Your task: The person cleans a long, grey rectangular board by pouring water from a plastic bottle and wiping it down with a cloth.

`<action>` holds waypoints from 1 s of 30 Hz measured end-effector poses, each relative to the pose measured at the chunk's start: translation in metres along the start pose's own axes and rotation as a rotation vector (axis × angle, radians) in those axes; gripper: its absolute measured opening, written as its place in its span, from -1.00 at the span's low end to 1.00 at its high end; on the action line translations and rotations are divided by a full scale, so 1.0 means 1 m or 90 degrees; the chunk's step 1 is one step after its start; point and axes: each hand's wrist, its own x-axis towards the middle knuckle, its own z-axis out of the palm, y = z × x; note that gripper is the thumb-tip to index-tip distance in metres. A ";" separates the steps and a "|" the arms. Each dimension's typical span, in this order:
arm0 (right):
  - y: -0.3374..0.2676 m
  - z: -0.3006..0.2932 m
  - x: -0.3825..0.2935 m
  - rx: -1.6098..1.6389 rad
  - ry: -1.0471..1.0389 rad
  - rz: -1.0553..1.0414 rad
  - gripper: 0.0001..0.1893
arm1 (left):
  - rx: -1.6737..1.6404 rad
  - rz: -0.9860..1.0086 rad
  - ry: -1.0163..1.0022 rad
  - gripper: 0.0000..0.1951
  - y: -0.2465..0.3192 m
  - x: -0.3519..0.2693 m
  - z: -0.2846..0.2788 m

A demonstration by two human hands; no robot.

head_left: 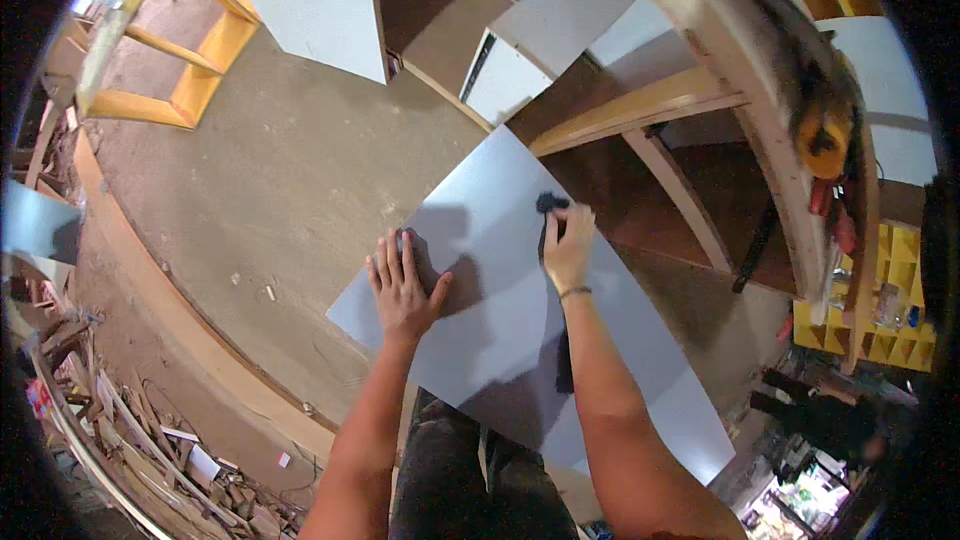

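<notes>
A large white-faced panel [495, 330] lies at a slant before me, just above my legs. My left hand [405, 289] rests flat near its left edge, fingers spread, holding nothing. Near the panel's right edge, my right hand [568, 240] is closed on a small dark tool [553, 202], whose kind I cannot tell; its dark head points up and left over the panel surface. A thin dark band circles my right wrist. Shadows of my hands and head fall across the panel.
Right of the panel stands a wooden frame [637, 109] with crossbars. Further white boards [311, 11] lie or lean at the top. A yellow wooden frame [184, 101] is at upper left. Scrap wood [225, 495] is heaped lower left; yellow compartmented units [892, 255] are at right.
</notes>
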 end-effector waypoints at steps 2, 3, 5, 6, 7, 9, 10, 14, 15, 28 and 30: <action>-0.003 0.020 0.036 -0.017 0.019 0.000 -0.87 | 0.019 -0.005 -0.020 0.05 -0.006 0.002 0.005; -0.007 0.027 0.043 -0.024 0.047 -0.012 -0.87 | 0.018 -0.007 -0.007 0.05 -0.007 0.004 0.006; -0.018 0.034 0.038 0.030 -0.047 0.000 -0.91 | 0.014 -0.012 -0.008 0.05 -0.009 0.002 0.008; -0.023 0.039 0.039 0.089 -0.121 0.001 -0.93 | 0.011 -0.013 -0.011 0.05 -0.009 0.005 0.007; -0.028 0.049 0.026 0.106 -0.143 -0.136 -0.94 | 0.008 -0.014 -0.014 0.04 -0.008 0.008 0.007; -0.022 0.053 0.026 0.091 -0.137 -0.216 -0.93 | 0.006 -0.017 -0.020 0.04 -0.005 0.010 0.008; -0.017 0.052 0.026 0.077 -0.128 -0.299 -0.92 | 0.004 -0.021 -0.023 0.03 -0.002 0.010 0.009; -0.018 0.047 0.049 0.015 -0.065 0.016 -0.93 | 0.027 -0.019 -0.024 0.04 -0.009 0.010 0.004; -0.013 0.055 0.032 -0.025 -0.102 -0.076 -0.95 | 0.019 -0.022 -0.034 0.05 -0.004 0.011 0.006; -0.015 0.029 0.018 -0.105 -0.550 -0.245 -0.91 | 0.013 -0.017 -0.002 0.02 -0.007 0.008 0.007; -0.008 0.027 0.038 -0.103 -0.266 -0.109 -0.91 | 0.010 -0.013 0.008 0.02 -0.005 0.010 0.005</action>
